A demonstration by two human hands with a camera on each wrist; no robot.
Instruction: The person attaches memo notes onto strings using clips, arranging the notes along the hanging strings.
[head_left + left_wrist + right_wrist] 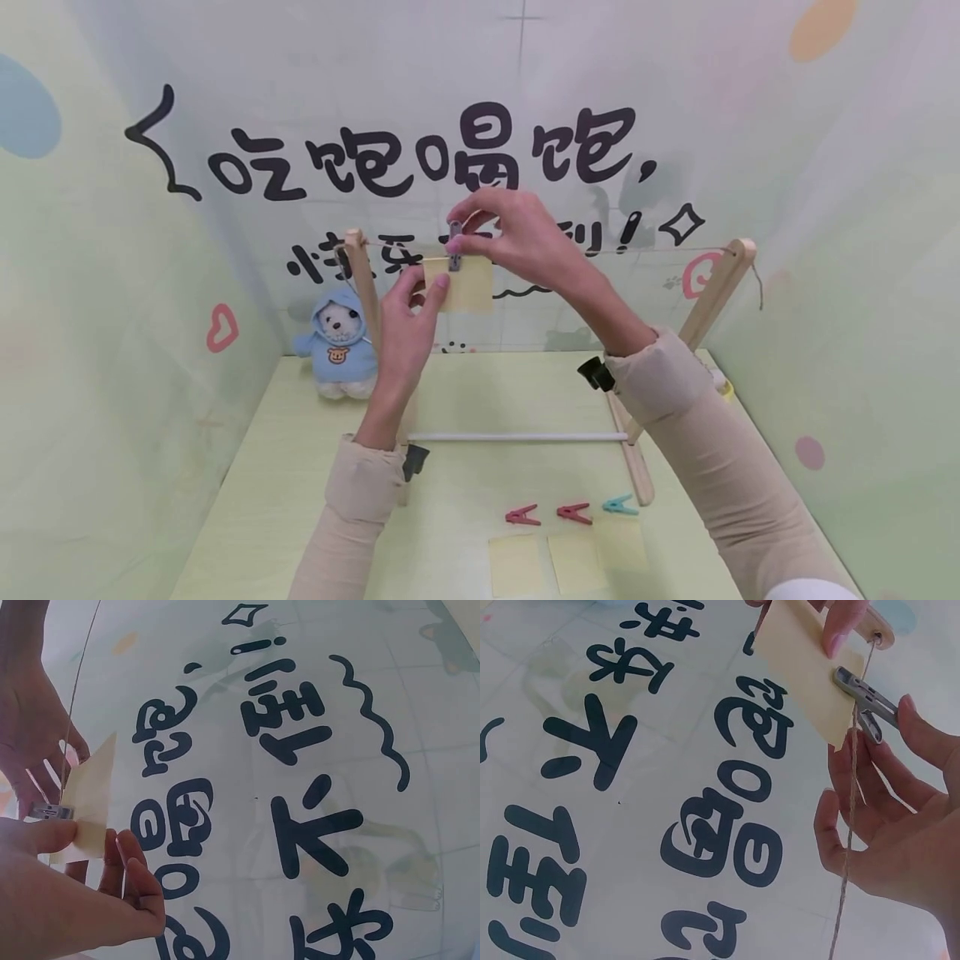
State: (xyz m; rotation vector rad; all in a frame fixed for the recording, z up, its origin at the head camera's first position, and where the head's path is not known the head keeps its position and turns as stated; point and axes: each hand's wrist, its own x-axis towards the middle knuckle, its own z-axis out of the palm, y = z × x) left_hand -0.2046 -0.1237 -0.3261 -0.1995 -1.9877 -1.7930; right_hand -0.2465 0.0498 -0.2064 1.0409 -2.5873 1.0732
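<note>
My left hand (407, 329) pinches a pale yellow square of paper (474, 287) by its left part, thumb in front. The paper's top edge meets a twine line (660, 251) strung between two wooden posts. A grey clothespin (866, 696) sits over the line and the paper's top edge. My right hand (525, 237) pinches its handles from above, thumb on one handle. In the right wrist view a left fingertip (840, 630) lies on the paper close to the pin's jaws. Whether the pin bites firmly cannot be told.
The right post (716, 292) and left post (362, 279) lean outward, joined low by a white rod (517, 437). Two reddish clothespins (574, 512) and a teal clothespin (621, 505) lie above several yellow papers (515, 565). A plush toy (345, 350) in blue sits back left.
</note>
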